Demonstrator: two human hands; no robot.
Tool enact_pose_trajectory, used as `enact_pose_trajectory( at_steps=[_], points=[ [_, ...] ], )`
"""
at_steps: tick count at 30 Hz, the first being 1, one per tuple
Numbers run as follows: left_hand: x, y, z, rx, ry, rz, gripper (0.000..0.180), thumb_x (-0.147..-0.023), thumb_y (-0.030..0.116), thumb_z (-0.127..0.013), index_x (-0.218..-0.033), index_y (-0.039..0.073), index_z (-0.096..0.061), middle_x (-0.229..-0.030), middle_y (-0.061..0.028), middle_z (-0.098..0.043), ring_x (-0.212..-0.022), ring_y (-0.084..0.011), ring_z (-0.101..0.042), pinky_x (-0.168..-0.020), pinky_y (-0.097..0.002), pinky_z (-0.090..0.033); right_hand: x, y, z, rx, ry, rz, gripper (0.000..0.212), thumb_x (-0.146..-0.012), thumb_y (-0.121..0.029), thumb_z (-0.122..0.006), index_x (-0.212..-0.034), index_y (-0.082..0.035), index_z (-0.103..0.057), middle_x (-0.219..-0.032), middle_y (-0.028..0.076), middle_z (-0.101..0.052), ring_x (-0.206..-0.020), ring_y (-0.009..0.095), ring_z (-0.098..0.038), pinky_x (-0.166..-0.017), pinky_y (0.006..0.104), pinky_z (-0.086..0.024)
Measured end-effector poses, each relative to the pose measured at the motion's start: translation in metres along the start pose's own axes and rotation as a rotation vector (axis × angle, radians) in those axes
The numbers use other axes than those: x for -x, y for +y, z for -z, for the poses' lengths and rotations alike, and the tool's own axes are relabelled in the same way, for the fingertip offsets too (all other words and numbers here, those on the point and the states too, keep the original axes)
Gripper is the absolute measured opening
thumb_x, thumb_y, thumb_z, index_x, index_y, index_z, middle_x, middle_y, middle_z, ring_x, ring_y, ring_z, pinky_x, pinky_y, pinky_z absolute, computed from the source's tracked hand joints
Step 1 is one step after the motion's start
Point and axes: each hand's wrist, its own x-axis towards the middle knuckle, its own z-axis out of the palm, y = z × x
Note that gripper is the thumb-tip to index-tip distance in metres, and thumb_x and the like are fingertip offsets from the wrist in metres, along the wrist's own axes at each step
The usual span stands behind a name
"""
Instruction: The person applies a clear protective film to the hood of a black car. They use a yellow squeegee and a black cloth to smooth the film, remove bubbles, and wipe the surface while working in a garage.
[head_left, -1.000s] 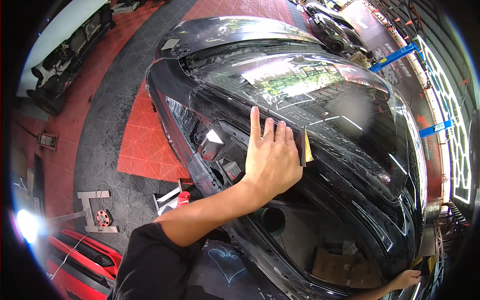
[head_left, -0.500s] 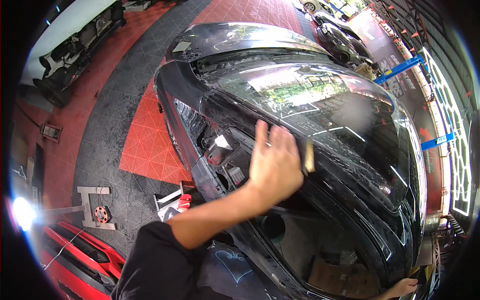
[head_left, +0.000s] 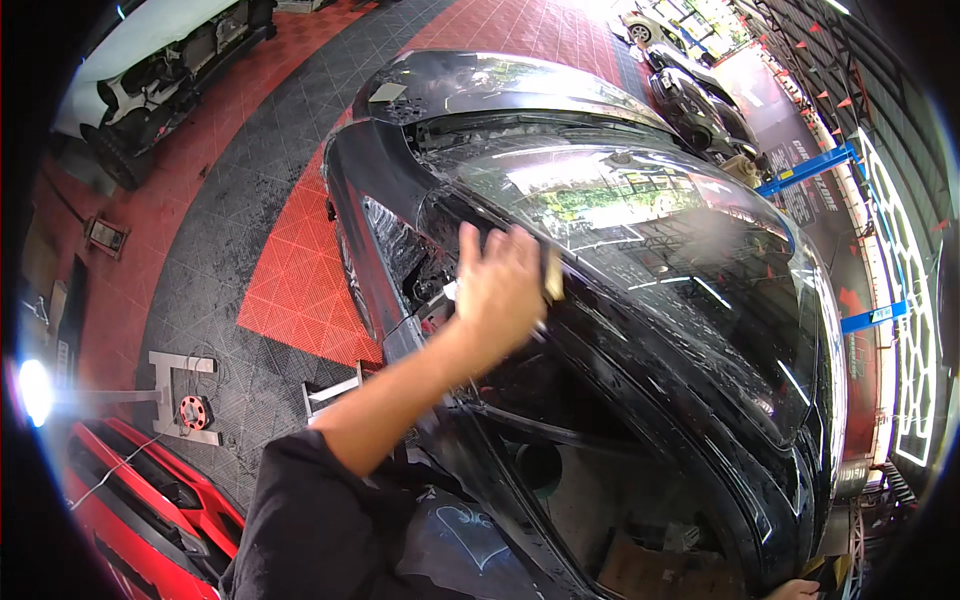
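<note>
Left hand (head_left: pixel 497 285): spread over the side edge of the black car (head_left: pixel 650 370), beside the glass (head_left: pixel 690 300); blurred.
Left grip: fingers stretched out, slightly apart; whether the hidden thumb is clamped cannot be told.
Yellowish sheet (head_left: pixel 554 276): seen at the hand's right side, along the same car edge.
Right hand (head_left: pixel 795 590): cut off near the car's lower right corner; its grip cannot be told.

The left hand (head_left: pixel 500 290) holds a yellowish pad (head_left: pixel 554 276) on the black car (head_left: pixel 640 345), beside its windshield (head_left: pixel 665 250); the right hand (head_left: pixel 797 590) is farther back.
</note>
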Motion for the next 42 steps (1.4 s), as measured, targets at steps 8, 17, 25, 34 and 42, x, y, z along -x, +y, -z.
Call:
enact_pose_trajectory(
  at_steps=[8,17,25,34,42],
  points=[
    [0.011,-0.003,-0.016,0.032,0.220,-0.133,0.043,-0.090,0.025,-0.052,-0.126,0.002,-0.052,-0.125,-0.0186,-0.063,-0.120,-0.0327,-0.058,-0.112,-0.0625,-0.026,-0.001,-0.007,-0.004,0.044,0.010,0.044,0.039,-0.100,-0.022,-0.040,-0.102,0.015,-0.051,-0.093,0.039,-0.056,-0.083,0.052,-0.055,-0.079,0.0558,-0.046],
    [-0.018,-0.031,0.015,0.133,-0.158,0.087,0.032,-0.097,0.023,-0.046,-0.121,0.003,-0.054,-0.114,-0.0167,-0.064,-0.118,-0.0344,-0.059,-0.106,-0.0684,-0.029,-0.011,0.025,-0.012,0.045,0.030,0.090,0.039,-0.100,-0.024,-0.041,-0.103,0.014,-0.052,-0.095,0.038,-0.057,-0.085,0.051,-0.057,-0.080,0.0553,-0.047],
    [-0.030,-0.083,-0.011,0.053,-0.073,0.277,0.035,-0.093,0.026,-0.051,-0.120,0.004,-0.056,-0.124,-0.0135,-0.062,-0.120,-0.0327,-0.058,-0.111,-0.0668,-0.024,-0.001,-0.003,-0.007,0.080,-0.009,0.030,0.039,-0.100,-0.024,-0.041,-0.099,0.013,-0.052,-0.092,0.037,-0.057,-0.084,0.049,-0.057,-0.080,0.0549,-0.047],
    [-0.023,-0.050,-0.013,0.133,0.017,0.145,0.033,-0.090,0.026,-0.052,-0.112,0.004,-0.060,-0.121,-0.0145,-0.062,-0.116,-0.0330,-0.058,-0.107,-0.0710,-0.023,-0.005,0.013,-0.004,0.118,0.039,0.022,0.038,-0.100,-0.026,-0.042,-0.100,0.011,-0.052,-0.092,0.035,-0.059,-0.083,0.049,-0.059,-0.078,0.0544,-0.048],
    [-0.009,-0.014,-0.020,0.107,0.092,0.090,0.046,-0.093,0.024,-0.051,-0.131,-0.001,-0.054,-0.135,-0.0213,-0.057,-0.126,-0.0354,-0.055,-0.114,-0.0606,-0.025,-0.017,0.049,-0.032,0.084,-0.038,-0.033,0.041,-0.099,-0.025,-0.046,-0.109,0.014,-0.053,-0.101,0.035,-0.059,-0.092,0.047,-0.059,-0.084,0.0497,-0.048]
  ],
)
